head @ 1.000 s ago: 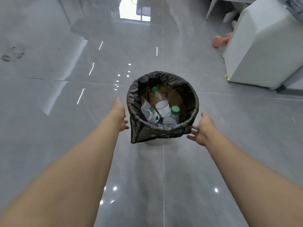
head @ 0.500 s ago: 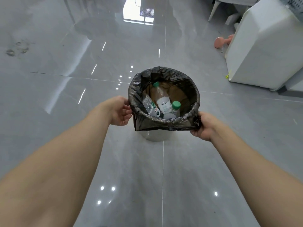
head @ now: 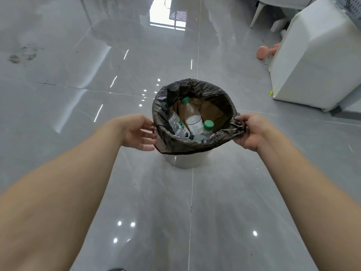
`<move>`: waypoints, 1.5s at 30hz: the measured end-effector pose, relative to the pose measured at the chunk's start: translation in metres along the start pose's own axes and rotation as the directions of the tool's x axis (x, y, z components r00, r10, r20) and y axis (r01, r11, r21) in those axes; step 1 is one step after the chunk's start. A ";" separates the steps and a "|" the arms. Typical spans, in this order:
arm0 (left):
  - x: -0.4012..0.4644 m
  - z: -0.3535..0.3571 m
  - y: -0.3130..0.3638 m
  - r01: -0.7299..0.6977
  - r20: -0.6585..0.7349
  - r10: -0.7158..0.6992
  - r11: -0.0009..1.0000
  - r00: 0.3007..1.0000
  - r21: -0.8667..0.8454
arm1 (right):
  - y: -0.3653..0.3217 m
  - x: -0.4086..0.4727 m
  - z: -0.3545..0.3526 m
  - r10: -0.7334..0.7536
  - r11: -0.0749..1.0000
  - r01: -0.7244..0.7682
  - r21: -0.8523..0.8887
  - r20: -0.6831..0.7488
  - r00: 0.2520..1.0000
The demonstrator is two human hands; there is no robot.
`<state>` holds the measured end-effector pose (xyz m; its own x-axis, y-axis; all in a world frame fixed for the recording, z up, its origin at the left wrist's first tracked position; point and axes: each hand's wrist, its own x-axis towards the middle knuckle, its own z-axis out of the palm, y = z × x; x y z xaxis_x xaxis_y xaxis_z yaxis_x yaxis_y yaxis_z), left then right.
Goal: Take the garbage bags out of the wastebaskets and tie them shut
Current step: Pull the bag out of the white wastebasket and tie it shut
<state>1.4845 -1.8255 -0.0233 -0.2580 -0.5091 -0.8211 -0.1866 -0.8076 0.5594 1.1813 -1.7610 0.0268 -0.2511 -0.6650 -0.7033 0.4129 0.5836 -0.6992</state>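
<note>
Currently, the black garbage bag (head: 195, 142) sits inside a white wastebasket (head: 185, 161) on the grey tiled floor (head: 78, 75), its top edge folded down over the rim. The right hand (head: 252, 132) pinches a bunched section of the folded film at the right side of the rim, fingers curled around it. The left hand (head: 137, 132) is at the left side of the rim with fingers relaxed and extended; the fingertips meet the film or lie just beside it, and no grasp is visible there.

Inside the bag lie three plastic bottles (head: 192, 120), two with green caps, against brown lining material that cannot be identified.

Handling assessment: the film is thin, soft and likely slippery, so it will stretch or tear under a concentrated pull. The load appears light, as the bottles look mostly empty. The recommended hold is on the folded collar at opposite sides of the rim, gathering several layers in each hand before lifting straight upward. The wastebasket is light and may rise with the bag.

A white cabinet (head: 312, 65) stands well apart, to the right.
</note>
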 end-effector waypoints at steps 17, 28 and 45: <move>0.016 0.026 -0.010 0.015 -0.198 -0.026 0.998 0.980 -0.054 | -0.007 0.003 0.017 -0.373 0.923 0.363 -0.129 -0.057 0.926; -0.036 -0.002 0.050 -0.280 -0.188 0.215 0.831 0.958 -0.480 | -0.008 0.000 0.017 -0.467 0.873 0.481 -0.086 0.143 0.873; -0.040 0.060 0.066 -0.531 -0.081 0.651 0.534 0.755 -0.658 | -0.019 0.021 -0.001 -0.524 0.818 0.442 0.368 0.162 0.836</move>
<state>1.4260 -1.8406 0.0529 -0.2394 -0.9341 -0.2648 0.6613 -0.3566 0.6600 1.1675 -1.7855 0.0254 -0.2843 -0.9375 -0.2006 0.5490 0.0123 -0.8357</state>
